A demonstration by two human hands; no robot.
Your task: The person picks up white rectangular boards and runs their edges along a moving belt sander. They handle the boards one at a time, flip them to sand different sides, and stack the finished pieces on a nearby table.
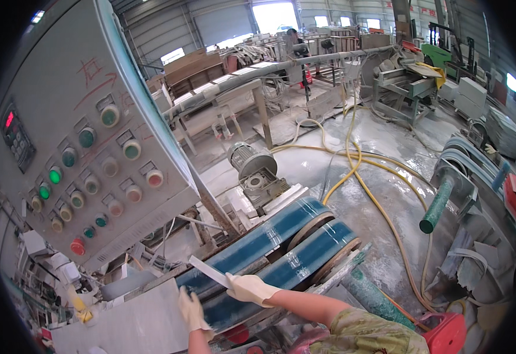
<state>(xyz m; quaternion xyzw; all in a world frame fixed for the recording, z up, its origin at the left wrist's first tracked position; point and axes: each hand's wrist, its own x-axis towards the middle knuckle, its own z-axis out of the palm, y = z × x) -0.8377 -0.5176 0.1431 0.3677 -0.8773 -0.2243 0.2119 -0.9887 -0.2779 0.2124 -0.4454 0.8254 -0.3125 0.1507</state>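
My right hand [249,288], in a cream rubber glove, grips the near end of a narrow pale strip [209,271] held slanting over two wet blue conveyor belts [258,239]. My left hand [191,307], gloved the same way, lies at the edge of a wide pale grey slab [125,318], where the slab meets the belts. Its fingers are extended, and whether they press on the slab or the belt is unclear.
A grey control cabinet [63,66] with lit green buttons stands at the left. An electric motor [253,166] sits behind the belts. Yellow hoses [373,199] cross the wet floor. A green roller [437,203] juts out at the right; a red plastic stool [448,332] stands near my right side.
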